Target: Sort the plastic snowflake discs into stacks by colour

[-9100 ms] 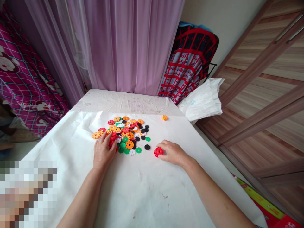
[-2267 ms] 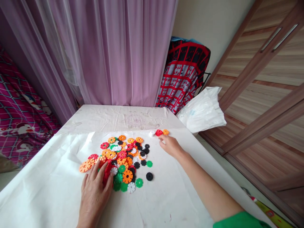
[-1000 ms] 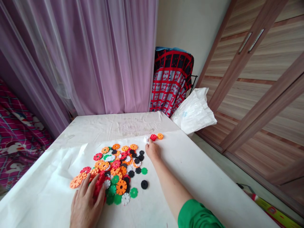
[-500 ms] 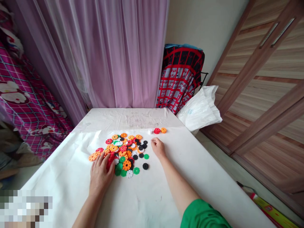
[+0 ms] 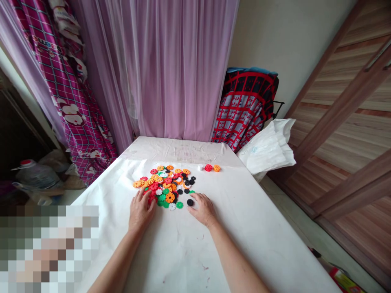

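Observation:
A heap of notched plastic discs (image 5: 170,197) in orange, red, green, black and white lies on the white tablecloth. My left hand (image 5: 142,211) rests at the heap's near left side. Its fingers are stretched out over several red discs (image 5: 153,198), partly covering them. To the right of the heap, my right hand (image 5: 204,209) has its thumb and fingers closed about a black disc (image 5: 190,202), which looks thick, like a small stack. Just left of that one lies a loose green disc (image 5: 180,205), with a white disc (image 5: 172,206) beside it.
Farther back on the right sit a white piece (image 5: 200,167), a red stack (image 5: 208,167) and an orange stack (image 5: 216,168) in a row. A white bag (image 5: 269,148) stands past the table's right edge. Purple curtains (image 5: 183,73) hang behind the table (image 5: 244,228).
My right hand has come back toward me from beyond the black disc and now has its fingers around it. My left hand stays on the red discs. The camera view has shifted left.

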Available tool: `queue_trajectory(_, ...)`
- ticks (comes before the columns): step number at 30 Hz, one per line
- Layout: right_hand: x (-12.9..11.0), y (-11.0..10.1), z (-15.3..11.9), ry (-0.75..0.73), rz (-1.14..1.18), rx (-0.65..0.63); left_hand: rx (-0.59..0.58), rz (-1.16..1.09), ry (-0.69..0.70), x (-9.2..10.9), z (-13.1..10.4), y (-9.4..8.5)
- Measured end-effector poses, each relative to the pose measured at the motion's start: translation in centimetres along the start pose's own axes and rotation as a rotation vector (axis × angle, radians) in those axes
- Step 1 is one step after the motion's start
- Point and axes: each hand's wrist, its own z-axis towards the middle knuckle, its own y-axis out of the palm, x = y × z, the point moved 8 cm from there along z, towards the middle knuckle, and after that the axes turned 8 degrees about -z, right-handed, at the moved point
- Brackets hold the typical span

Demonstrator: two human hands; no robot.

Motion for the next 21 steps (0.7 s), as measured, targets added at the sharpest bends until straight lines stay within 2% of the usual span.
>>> queue_trajectory(6, 0.0, 0.4, 0.4, -0.014, -0.039, -0.017, -0.001, 0.006, -0.014, 0.0, -2.0, -0.9)
queue_trajectory(11, 0.6, 0.5, 0.4, 0.037, -0.039, 0.021, -0.028, 0.033, -0.048, -0.4, -2.8, -1.1)
queue_trajectory(16, 3.8, 0.5, 0.6, 0.221, 0.054, 0.121, -0.055, 0.046, -0.047, -0.3, -3.4, -1.1)
queue_trajectory(21, 7.1, 0.8, 2.7, 0.361, 0.033, 0.175, -0.052, 0.020, -0.032, -0.6, -3.2, -0.7)
